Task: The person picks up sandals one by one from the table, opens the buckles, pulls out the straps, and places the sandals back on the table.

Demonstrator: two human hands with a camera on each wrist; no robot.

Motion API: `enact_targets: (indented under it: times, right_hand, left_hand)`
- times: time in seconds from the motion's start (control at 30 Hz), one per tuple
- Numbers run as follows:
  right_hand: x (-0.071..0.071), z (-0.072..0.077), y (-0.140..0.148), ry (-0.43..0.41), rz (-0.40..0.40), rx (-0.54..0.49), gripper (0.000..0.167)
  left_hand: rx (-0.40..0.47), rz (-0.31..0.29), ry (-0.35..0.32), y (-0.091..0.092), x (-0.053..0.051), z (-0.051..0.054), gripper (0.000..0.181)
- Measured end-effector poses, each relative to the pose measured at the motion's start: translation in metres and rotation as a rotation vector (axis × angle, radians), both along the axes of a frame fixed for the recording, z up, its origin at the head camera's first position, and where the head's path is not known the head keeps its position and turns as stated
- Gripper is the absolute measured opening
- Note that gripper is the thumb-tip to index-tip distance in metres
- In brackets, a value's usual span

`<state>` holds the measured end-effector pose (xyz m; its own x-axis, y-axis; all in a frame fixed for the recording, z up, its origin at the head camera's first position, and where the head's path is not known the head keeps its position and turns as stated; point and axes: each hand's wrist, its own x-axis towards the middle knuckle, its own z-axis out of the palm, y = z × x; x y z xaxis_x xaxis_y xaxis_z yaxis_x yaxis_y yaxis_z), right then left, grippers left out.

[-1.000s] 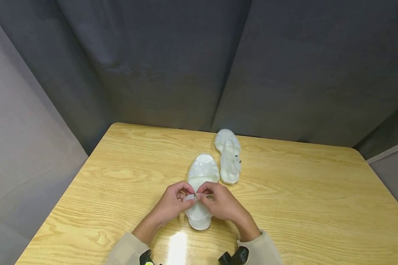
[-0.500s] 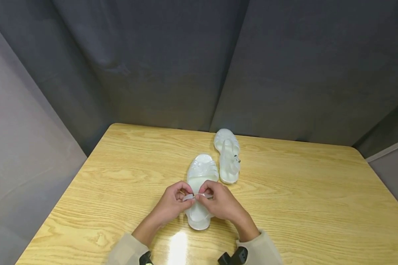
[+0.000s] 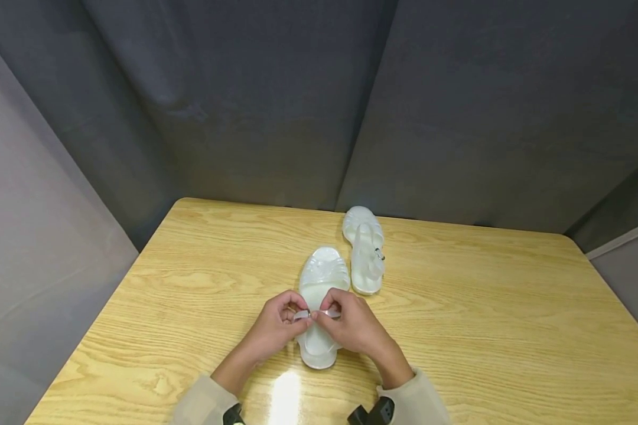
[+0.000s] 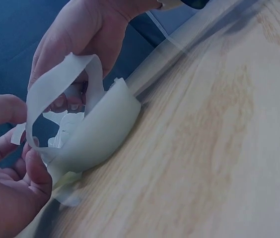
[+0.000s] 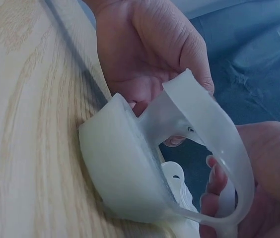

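Note:
A translucent white sandal (image 3: 319, 339) lies on the table, toe pointing away, heel toward me. Above its footbed both hands meet at the ankle strap (image 4: 55, 84). My left hand (image 3: 277, 321) pinches the strap by its small metal buckle (image 3: 309, 314) between thumb and fingers. My right hand (image 3: 358, 323) pinches the strap's other end, thumb close to the buckle. In the right wrist view the strap (image 5: 214, 129) arches over the thick heel (image 5: 125, 168), with a small metal stud showing. Whether the strap end passes through the buckle cannot be made out.
A second white sandal (image 3: 365, 254), with its own metal buckle, lies just beyond on the right, near the table's back edge. The wood-grain table (image 3: 484, 319) extends to both sides. Dark curtain (image 3: 255, 106) hangs behind it.
The hands stay over the near sandal, still pinching the strap. My right fingers have shifted very slightly, and more of the strap end shows there. The far sandal has not moved.

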<state>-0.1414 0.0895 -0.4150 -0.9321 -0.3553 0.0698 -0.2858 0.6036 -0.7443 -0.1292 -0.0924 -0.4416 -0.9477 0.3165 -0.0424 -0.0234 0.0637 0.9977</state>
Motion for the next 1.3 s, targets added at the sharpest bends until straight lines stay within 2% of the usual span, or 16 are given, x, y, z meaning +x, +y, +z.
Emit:
enact_targets:
  times: [0.33,0.7,0.93,1.13,1.3]
  right_hand:
    - [0.0000,-0.0006,0.0007,0.008,-0.008,-0.004,0.022]
    - [-0.0001,-0.0015,0.0011,0.003,-0.057,0.010,0.026]
    - [-0.0009,-0.0028,0.0014,0.016,-0.113,0.057,0.032]
    - [-0.0011,-0.0014,0.0018,0.026,-0.143,0.057,0.037]
    - [-0.0030,0.0005,0.0051,0.036,-0.215,0.055,0.046]
  left_hand:
    - [-0.001,0.001,-0.006,-0.0006,-0.0003,-0.0002,0.024]
    - [0.024,0.002,-0.020,-0.0009,-0.0004,-0.0006,0.024]
    - [0.029,0.007,-0.024,-0.0007,0.0000,-0.0005,0.024]
    - [0.032,0.018,-0.031,-0.0003,0.0002,-0.0003,0.025]
    - [0.045,0.044,-0.038,0.0002,0.0006,-0.0005,0.024]
